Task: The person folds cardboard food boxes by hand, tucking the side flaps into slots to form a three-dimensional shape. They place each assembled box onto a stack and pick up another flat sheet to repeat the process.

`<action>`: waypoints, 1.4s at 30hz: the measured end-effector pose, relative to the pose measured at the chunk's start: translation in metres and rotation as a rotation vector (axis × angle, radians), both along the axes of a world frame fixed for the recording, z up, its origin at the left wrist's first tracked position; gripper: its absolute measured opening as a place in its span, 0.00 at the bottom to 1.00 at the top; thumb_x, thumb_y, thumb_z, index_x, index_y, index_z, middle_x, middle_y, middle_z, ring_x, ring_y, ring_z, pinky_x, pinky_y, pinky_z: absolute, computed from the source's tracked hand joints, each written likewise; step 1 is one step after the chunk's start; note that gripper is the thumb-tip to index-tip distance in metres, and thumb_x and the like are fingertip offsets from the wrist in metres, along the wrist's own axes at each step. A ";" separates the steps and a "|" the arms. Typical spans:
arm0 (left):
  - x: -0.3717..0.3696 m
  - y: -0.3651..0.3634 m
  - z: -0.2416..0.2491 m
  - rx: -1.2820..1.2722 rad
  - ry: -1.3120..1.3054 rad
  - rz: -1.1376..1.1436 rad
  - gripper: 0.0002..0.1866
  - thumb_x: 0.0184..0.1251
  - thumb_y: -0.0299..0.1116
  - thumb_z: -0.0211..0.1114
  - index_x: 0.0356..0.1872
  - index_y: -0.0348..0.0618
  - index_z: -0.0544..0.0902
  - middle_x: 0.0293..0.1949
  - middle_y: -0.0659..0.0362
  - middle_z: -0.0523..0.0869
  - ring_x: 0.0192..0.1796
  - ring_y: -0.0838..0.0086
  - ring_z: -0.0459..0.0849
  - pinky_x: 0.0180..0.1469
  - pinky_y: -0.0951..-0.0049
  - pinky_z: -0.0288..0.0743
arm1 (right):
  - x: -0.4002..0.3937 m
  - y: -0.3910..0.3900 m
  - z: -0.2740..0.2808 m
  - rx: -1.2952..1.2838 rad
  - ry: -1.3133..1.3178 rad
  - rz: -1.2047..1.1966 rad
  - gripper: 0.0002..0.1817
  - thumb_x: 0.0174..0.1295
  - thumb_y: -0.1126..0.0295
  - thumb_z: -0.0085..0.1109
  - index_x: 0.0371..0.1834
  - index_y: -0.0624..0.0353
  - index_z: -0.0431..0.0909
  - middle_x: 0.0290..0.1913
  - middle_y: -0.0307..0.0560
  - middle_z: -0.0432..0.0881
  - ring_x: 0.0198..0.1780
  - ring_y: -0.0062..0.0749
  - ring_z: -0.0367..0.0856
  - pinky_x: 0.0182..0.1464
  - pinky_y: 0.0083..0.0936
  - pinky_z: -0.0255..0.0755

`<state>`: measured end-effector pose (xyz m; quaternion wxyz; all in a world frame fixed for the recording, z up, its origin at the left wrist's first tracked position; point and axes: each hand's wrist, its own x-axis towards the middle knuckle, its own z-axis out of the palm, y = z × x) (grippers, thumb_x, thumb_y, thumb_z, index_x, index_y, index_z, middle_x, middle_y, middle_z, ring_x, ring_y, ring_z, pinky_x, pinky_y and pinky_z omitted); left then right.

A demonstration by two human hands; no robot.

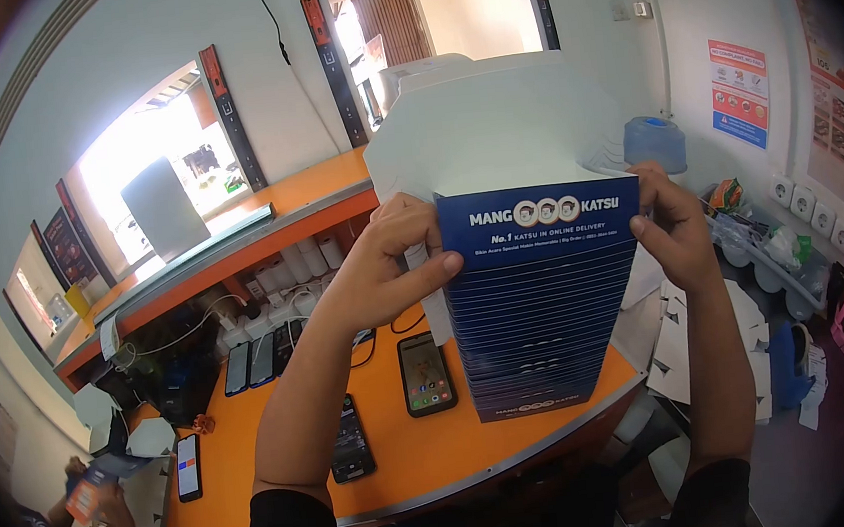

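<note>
A tall stack of nested blue cardboard food boxes (538,324) rises from the orange counter, near its front edge. The top food box (556,242) carries white "MANG KATSU" lettering on its front, and its pale lid flap (504,116) stands up behind. Gripping the upper left corner is my left hand (392,261), with its thumb on the blue front. My right hand (678,226) pinches the opposite corner, thumb in front and fingers curled round the side. The boxes' insides are mostly hidden by the front panel.
Phones (427,373) lie on the orange counter (430,469) left of the stack. Cables and chargers line the back below a raised shelf (325,187). A tape dispenser (790,367) is at right. Another person's hands (112,511) hold a box at lower left.
</note>
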<state>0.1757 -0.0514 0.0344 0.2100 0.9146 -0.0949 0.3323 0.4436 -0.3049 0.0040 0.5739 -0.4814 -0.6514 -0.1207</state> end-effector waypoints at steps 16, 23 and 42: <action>-0.002 -0.042 -0.007 -0.490 -0.053 -0.084 0.25 0.62 0.25 0.62 0.63 0.43 0.79 0.47 0.56 0.85 0.52 0.70 0.79 0.67 0.59 0.68 | -0.027 -0.006 0.011 -0.012 0.125 0.045 0.09 0.60 0.76 0.60 0.43 0.58 0.83 0.37 0.40 0.77 0.48 0.27 0.75 0.62 0.31 0.64; -0.004 -0.029 -0.014 -0.128 -0.112 -0.018 0.17 0.67 0.32 0.67 0.56 0.44 0.84 0.43 0.61 0.85 0.49 0.68 0.79 0.67 0.61 0.63 | -0.016 -0.017 0.015 -0.105 -0.214 -0.118 0.12 0.63 0.68 0.67 0.50 0.50 0.87 0.37 0.36 0.81 0.50 0.33 0.76 0.67 0.38 0.60; 0.024 -0.023 -0.021 0.313 -0.572 0.180 0.22 0.76 0.54 0.63 0.34 0.44 0.79 0.34 0.60 0.80 0.45 0.63 0.80 0.68 0.47 0.64 | -0.024 0.012 -0.003 0.176 -0.274 -0.224 0.21 0.72 0.44 0.63 0.39 0.50 0.80 0.52 0.45 0.81 0.58 0.44 0.76 0.72 0.50 0.60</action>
